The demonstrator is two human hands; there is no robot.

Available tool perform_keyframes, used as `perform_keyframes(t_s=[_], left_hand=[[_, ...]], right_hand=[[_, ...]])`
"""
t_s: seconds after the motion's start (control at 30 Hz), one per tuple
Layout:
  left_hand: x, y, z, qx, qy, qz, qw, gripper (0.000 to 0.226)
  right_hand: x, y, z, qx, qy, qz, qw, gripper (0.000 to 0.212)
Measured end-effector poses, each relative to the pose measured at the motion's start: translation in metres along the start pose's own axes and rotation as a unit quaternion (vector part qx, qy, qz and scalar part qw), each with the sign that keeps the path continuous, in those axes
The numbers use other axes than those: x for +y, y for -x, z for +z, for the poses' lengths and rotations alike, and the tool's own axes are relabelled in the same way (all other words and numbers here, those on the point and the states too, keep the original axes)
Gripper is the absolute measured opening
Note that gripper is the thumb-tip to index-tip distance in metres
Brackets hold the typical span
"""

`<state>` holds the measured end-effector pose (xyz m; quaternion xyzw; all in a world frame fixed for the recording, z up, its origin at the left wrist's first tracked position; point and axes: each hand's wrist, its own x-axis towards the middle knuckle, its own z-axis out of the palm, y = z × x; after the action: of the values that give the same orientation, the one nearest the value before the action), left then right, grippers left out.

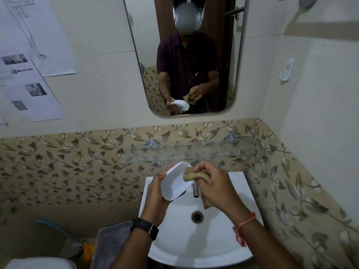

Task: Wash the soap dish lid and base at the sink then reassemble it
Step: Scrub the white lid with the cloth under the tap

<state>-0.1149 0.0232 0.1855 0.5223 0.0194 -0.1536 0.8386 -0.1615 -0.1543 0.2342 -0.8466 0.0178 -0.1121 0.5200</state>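
Observation:
Over the white sink (242,249), my left hand (155,200) grips a white soap dish part (174,181), its hollow side turned toward me and tilted. I cannot tell whether it is the lid or the base. My right hand (215,185) holds a brownish sponge (189,174) pressed against the part's upper right rim. A piece of the sponge or cloth hangs below the right hand. The other half of the soap dish is out of sight.
The tap (195,191) stands at the back of the basin, the drain (197,216) below it. A glass shelf (194,152) runs above the sink under the mirror (186,65). A grey lidded container (110,243) stands left of the sink.

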Motion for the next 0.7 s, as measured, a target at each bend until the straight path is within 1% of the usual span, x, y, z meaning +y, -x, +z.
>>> perform_keyframes(t_s=[0.07, 0.13, 0.2, 0.27, 0.3, 0.37, 0.4, 0.43, 0.5, 0.57, 0.6, 0.63, 0.67, 0.7], left_hand=[[-0.001, 0.005, 0.012, -0.018, 0.009, -0.001, 1.0, 0.042], [-0.002, 0.007, 0.022, 0.001, 0.011, 0.003, 1.0, 0.039], [-0.005, 0.004, 0.021, 0.024, -0.002, 0.004, 1.0, 0.042], [-0.004, 0.003, 0.013, 0.048, 0.015, -0.013, 0.999, 0.043], [-0.001, 0.004, 0.007, 0.061, 0.041, -0.031, 0.997, 0.043], [0.004, 0.004, -0.005, 0.063, 0.122, -0.057, 0.989, 0.048], [0.007, 0.004, -0.009, 0.06, 0.159, -0.063, 0.983, 0.05], [0.009, 0.003, -0.012, 0.055, 0.19, -0.067, 0.978, 0.052], [0.013, 0.003, -0.014, 0.039, 0.242, -0.08, 0.966, 0.053], [0.014, 0.003, -0.014, 0.027, 0.293, -0.088, 0.952, 0.055], [0.014, 0.004, -0.015, 0.017, 0.317, -0.088, 0.944, 0.057], [0.014, 0.004, -0.017, 0.006, 0.336, -0.091, 0.938, 0.06], [0.014, 0.004, -0.019, -0.003, 0.352, -0.092, 0.931, 0.062], [0.014, 0.004, -0.02, -0.015, 0.361, -0.092, 0.928, 0.063]], right_hand=[[-0.009, 0.001, 0.014, -0.021, 0.015, -0.012, 1.0, 0.021], [-0.014, 0.006, 0.03, -0.062, 0.019, -0.008, 0.998, 0.028], [-0.016, 0.014, 0.043, -0.131, 0.038, -0.027, 0.99, 0.029], [-0.016, 0.017, 0.04, -0.192, 0.096, -0.043, 0.976, 0.023], [-0.016, 0.017, 0.032, -0.221, 0.128, -0.03, 0.966, 0.021], [-0.009, 0.016, 0.014, -0.269, 0.149, 0.034, 0.951, 0.017], [-0.004, 0.017, 0.006, -0.272, 0.154, 0.065, 0.948, 0.016], [0.004, 0.017, -0.001, -0.252, 0.16, 0.085, 0.951, 0.016], [0.02, 0.015, -0.008, -0.175, 0.137, 0.11, 0.969, 0.015], [0.033, 0.016, -0.008, -0.093, 0.026, 0.153, 0.984, 0.018], [0.039, 0.015, -0.006, -0.054, -0.055, 0.181, 0.98, 0.022], [0.041, 0.015, -0.006, -0.019, -0.14, 0.204, 0.969, 0.023], [0.044, 0.014, -0.005, 0.01, -0.223, 0.221, 0.95, 0.02], [0.045, 0.014, -0.005, 0.031, -0.303, 0.237, 0.922, 0.016]])
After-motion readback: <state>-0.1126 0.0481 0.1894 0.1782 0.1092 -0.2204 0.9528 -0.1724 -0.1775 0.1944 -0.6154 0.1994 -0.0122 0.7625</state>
